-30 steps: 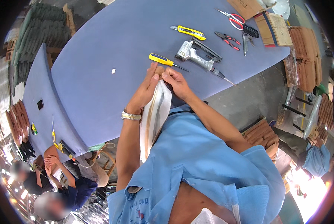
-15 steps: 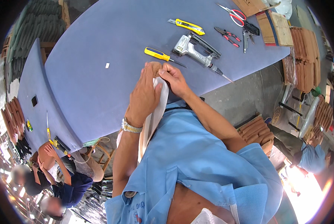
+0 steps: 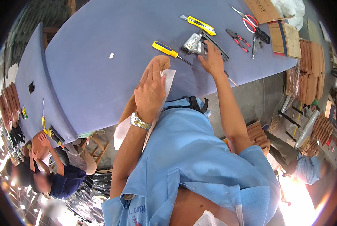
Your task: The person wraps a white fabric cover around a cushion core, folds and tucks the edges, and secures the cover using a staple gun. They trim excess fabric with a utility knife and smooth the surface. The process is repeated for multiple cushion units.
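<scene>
My left hand (image 3: 150, 84) holds a long brown padded piece (image 3: 161, 61), fingers laid over its brown face and thumb on the white backing cloth (image 3: 170, 78). The piece slants from the table edge down along my forearm. To the right, my right hand (image 3: 213, 62) is closed around the handle of a silver and black air staple gun (image 3: 193, 44) lying on the table; most of the handle is hidden under the hand. Just left of the gun lies a yellow screwdriver (image 3: 164, 48). Beyond it is a yellow utility knife (image 3: 200, 26).
On the blue-grey table (image 3: 97, 86) are red-handled pliers (image 3: 238, 39), red-handled scissors (image 3: 248, 22), a small metal tool (image 3: 255, 48) and a white scrap (image 3: 111, 55). Cardboard boxes (image 3: 285, 37) stand at the far right corner. Co-workers (image 3: 66, 177) work at the lower left.
My right hand has let go of the padded piece and moved right onto the staple gun. My left hand keeps the piece, whose white cloth now shows more. The view has shifted slightly.
</scene>
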`<state>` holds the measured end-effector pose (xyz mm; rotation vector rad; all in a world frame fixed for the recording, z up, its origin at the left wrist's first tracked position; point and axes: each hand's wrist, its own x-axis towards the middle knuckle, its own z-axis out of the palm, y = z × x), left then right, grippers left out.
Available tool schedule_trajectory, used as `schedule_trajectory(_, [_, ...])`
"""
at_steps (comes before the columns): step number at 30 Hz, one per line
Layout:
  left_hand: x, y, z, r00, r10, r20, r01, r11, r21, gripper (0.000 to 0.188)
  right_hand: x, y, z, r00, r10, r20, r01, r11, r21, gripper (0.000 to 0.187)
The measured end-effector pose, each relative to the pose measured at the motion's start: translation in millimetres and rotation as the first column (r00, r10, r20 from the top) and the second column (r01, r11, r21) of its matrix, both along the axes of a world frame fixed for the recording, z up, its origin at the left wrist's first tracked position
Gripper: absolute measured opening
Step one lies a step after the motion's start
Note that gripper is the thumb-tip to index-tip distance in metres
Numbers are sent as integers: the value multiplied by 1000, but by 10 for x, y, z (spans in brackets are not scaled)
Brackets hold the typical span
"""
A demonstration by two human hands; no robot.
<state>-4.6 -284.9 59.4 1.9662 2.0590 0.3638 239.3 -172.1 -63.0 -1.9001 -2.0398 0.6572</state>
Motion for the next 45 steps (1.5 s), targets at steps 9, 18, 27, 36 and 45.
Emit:
schedule_trajectory(9, [8, 16, -92, 997, -10, 74, -6, 979, 204, 53, 13, 192, 505, 971, 7, -239, -42, 989, -144, 63])
schedule_trajectory(18, [51, -47, -57, 998, 38, 57, -43, 995, 93, 53, -229, -533, 1505, 614, 160, -773, -367, 925, -100, 60])
schedule_trajectory(27, [19, 9, 40, 994, 28, 103, -30, 999, 27, 52, -385, -606, 1241, 572, 227, -788, -385, 923, -14, 63])
schedule_trajectory(36, [-13, 47, 23, 994, 31, 107, -33, 999, 19, 52, -448, -623, 1219, 593, 156, -790, -384, 917, -107, 64])
schedule_trajectory(45, [13, 88, -27, 987, 17, 157, -21, 999, 24, 50, -510, -417, 1419, 677, 225, -701, -462, 871, -166, 60])
